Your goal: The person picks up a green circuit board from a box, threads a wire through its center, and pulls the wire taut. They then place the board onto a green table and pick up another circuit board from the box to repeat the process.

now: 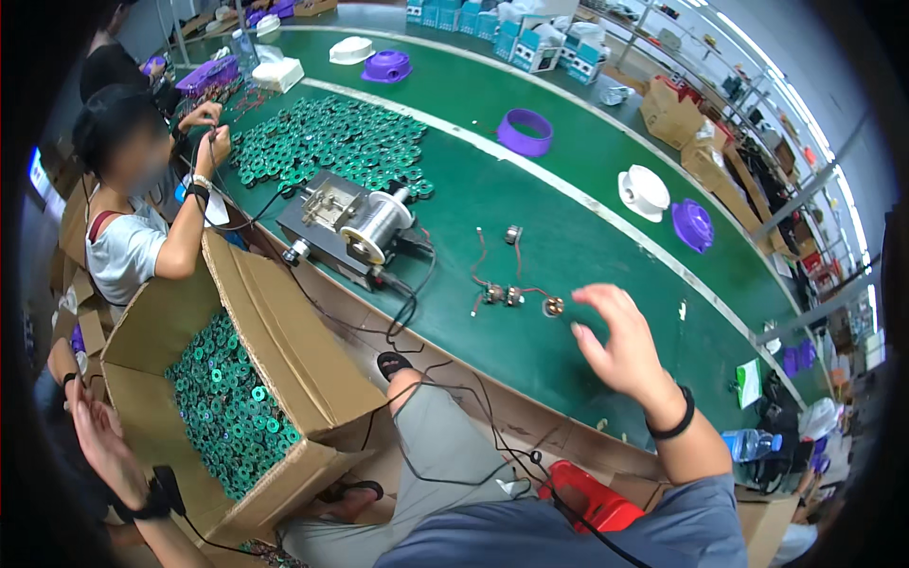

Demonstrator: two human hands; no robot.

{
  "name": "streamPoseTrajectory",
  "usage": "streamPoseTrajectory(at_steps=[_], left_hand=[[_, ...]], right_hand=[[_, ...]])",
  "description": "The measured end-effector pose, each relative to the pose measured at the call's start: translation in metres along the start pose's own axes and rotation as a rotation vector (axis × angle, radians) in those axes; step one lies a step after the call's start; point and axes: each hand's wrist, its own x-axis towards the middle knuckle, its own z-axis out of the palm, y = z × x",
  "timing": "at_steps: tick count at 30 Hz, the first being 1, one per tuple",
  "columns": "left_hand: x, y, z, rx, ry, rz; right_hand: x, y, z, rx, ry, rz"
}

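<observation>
My right hand hovers over the green table at the right, thumb and fingers apart and holding nothing. Just left of its fingertips lies a small round brass-coloured part with a red wire. Beside that are two small metal cylinders, like little motors, joined to red wires. Another small cylinder lies farther back. At the far left, my left hand is raised beside an open cardboard box, its fingers stretched out with nothing visible in them. Green ring-shaped circuit boards fill the box.
A soldering machine with a solder wire spool stands on the table, cables trailing off its edge. Behind it spreads a pile of green boards. A co-worker handles wires at left. Purple and white housings line the conveyor. A red stool stands below.
</observation>
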Motion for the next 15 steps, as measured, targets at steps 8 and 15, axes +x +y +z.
streamPoseTrajectory(at_steps=[8,15], left_hand=[[-0.187,0.049,0.007,-0.17,-0.274,0.11],[-0.319,0.052,0.064,-0.177,-0.352,-0.446]], right_hand=[[0.012,0.067,0.052,-0.109,-0.174,0.158],[-0.009,0.014,0.038,1.282,0.053,0.637]])
